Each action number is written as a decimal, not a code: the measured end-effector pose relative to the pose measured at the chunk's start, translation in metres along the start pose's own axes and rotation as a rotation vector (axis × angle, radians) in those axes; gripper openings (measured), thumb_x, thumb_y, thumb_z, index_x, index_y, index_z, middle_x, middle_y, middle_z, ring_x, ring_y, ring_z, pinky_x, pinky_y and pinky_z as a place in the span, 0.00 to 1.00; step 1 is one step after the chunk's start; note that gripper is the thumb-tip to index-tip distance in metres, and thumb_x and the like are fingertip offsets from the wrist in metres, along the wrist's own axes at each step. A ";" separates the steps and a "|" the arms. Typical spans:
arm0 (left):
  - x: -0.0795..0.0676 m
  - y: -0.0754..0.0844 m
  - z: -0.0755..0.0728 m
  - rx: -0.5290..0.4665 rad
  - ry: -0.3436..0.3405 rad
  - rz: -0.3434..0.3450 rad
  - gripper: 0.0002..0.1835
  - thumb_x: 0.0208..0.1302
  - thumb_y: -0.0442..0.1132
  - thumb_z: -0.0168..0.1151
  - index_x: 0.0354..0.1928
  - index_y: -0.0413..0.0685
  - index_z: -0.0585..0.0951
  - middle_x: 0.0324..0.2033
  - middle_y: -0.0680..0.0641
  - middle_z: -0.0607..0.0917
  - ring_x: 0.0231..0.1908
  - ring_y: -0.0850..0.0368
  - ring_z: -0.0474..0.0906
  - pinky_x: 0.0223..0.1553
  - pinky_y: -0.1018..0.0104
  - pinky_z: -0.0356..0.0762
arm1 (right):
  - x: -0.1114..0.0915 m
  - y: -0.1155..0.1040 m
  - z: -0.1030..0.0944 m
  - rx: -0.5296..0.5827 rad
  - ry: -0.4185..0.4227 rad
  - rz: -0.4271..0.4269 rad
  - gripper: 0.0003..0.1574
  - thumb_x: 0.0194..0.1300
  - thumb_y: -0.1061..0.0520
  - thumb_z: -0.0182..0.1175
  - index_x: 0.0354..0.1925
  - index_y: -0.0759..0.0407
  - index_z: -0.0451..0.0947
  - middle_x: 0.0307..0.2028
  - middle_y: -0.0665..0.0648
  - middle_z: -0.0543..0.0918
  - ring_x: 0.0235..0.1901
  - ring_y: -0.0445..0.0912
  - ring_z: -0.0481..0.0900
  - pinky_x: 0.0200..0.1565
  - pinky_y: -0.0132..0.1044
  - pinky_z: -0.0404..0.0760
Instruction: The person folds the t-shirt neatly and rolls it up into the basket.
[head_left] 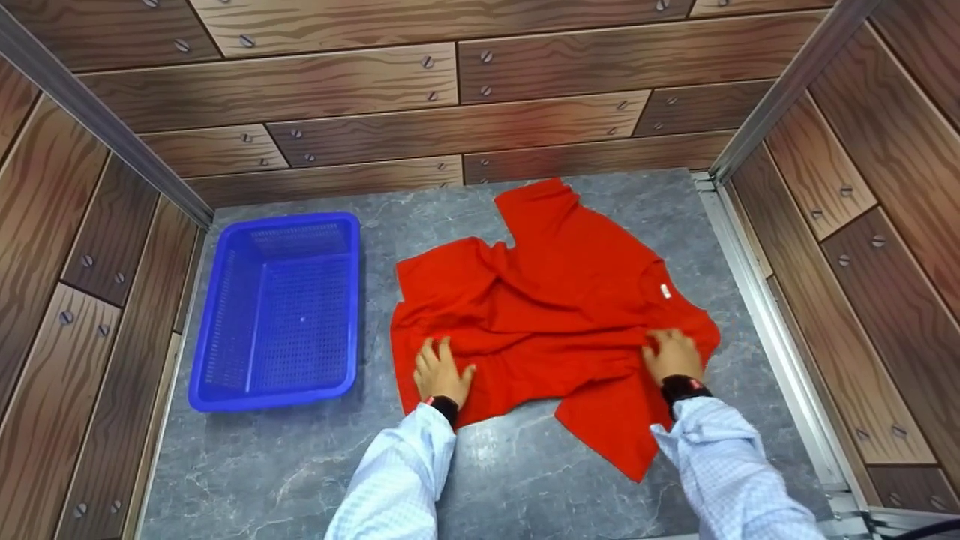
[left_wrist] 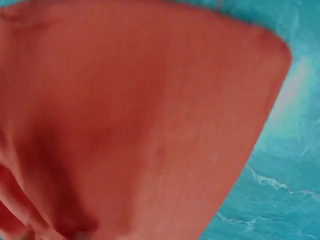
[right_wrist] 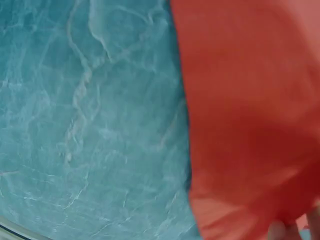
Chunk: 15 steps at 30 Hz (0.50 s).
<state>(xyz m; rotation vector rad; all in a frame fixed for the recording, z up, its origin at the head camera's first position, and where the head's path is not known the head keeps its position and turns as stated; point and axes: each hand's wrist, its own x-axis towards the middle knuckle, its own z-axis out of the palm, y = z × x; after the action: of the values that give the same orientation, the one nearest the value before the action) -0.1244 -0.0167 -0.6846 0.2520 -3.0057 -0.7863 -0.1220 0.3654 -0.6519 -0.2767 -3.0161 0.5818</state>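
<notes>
A red short-sleeved T-shirt (head_left: 570,292) lies spread and wrinkled on the grey marbled surface, its collar with a small white label (head_left: 665,291) toward the right. My left hand (head_left: 442,375) rests on the shirt near its hem, fingers spread and thumb apart. Near the collar and shoulder, my right hand (head_left: 675,356) touches the cloth with slightly bent fingers. Red cloth (left_wrist: 165,115) fills most of the left wrist view, with only bits of fingertips at the lower edge. In the right wrist view, fingertips (right_wrist: 284,231) meet the red cloth (right_wrist: 245,100) at the lower right.
A blue plastic basket (head_left: 352,315) with perforated walls stands left of the shirt, nothing inside it. Wood-patterned panels (head_left: 360,82) enclose the back and both sides. A metal rail (head_left: 772,330) runs along the right edge of the marbled surface (head_left: 300,465).
</notes>
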 end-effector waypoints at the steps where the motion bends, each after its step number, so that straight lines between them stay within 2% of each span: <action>1: -0.001 -0.002 0.000 0.012 -0.052 0.000 0.40 0.47 0.53 0.68 0.62 0.51 0.65 0.64 0.40 0.59 0.63 0.39 0.55 0.58 0.41 0.56 | -0.003 0.000 0.003 -0.009 -0.025 -0.020 0.22 0.55 0.56 0.60 0.49 0.63 0.77 0.48 0.71 0.75 0.46 0.71 0.70 0.44 0.63 0.67; 4: -0.002 -0.013 0.000 0.070 -0.193 -0.006 0.47 0.46 0.59 0.66 0.69 0.58 0.58 0.70 0.43 0.48 0.69 0.40 0.41 0.63 0.36 0.42 | -0.010 -0.001 0.010 -0.037 -0.076 -0.053 0.25 0.55 0.55 0.60 0.52 0.62 0.75 0.50 0.69 0.74 0.47 0.69 0.70 0.43 0.64 0.68; 7: 0.002 -0.027 -0.004 0.095 -0.278 0.014 0.52 0.44 0.62 0.66 0.70 0.60 0.53 0.72 0.44 0.42 0.70 0.40 0.34 0.64 0.35 0.35 | -0.015 0.000 0.014 -0.058 -0.069 -0.068 0.27 0.54 0.53 0.61 0.52 0.62 0.75 0.50 0.67 0.74 0.45 0.68 0.71 0.42 0.63 0.67; 12: 0.013 -0.047 -0.022 0.099 -0.366 0.070 0.53 0.43 0.62 0.67 0.71 0.60 0.52 0.72 0.44 0.41 0.70 0.40 0.33 0.63 0.35 0.34 | -0.021 -0.001 0.017 -0.097 -0.037 -0.118 0.25 0.54 0.46 0.61 0.47 0.59 0.79 0.41 0.63 0.80 0.40 0.63 0.75 0.39 0.57 0.66; 15: 0.018 -0.046 -0.040 0.142 -0.417 0.096 0.53 0.41 0.58 0.71 0.70 0.58 0.55 0.71 0.43 0.45 0.70 0.39 0.38 0.63 0.34 0.38 | -0.023 -0.006 0.016 -0.097 -0.053 -0.142 0.25 0.56 0.40 0.59 0.41 0.58 0.81 0.36 0.60 0.83 0.36 0.59 0.79 0.38 0.53 0.66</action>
<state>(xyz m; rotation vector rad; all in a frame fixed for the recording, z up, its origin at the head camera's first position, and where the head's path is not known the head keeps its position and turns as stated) -0.1323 -0.0786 -0.6722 -0.0659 -3.4359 -0.6918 -0.1023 0.3502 -0.6648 -0.0506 -3.0861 0.4388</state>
